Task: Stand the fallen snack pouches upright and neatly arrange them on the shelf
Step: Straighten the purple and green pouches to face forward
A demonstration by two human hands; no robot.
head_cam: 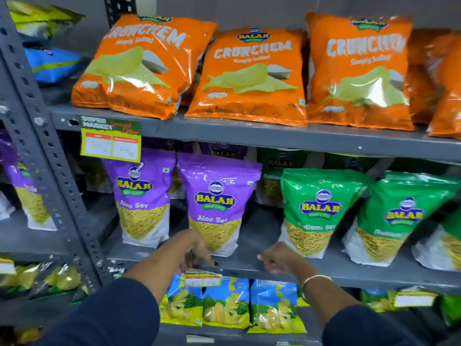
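On the middle grey shelf (249, 267) stand two purple Aloo Sev pouches (216, 203), upright, with the left one (142, 196) beside it. To their right stand green sev pouches (318, 211), also upright. My left hand (195, 250) hovers at the shelf's front edge just below the middle purple pouch, fingers loosely curled and holding nothing. My right hand (280, 257) is a little to the right, in the gap between purple and green pouches, fingers apart and empty. Both hands look blurred.
Orange Crunchem chip bags (249, 76) lean on the upper shelf. Blue and yellow snack bags (225, 303) fill the lower shelf. A perforated grey upright (50, 156) divides off the left bay. A price tag (111, 141) hangs from the upper shelf edge.
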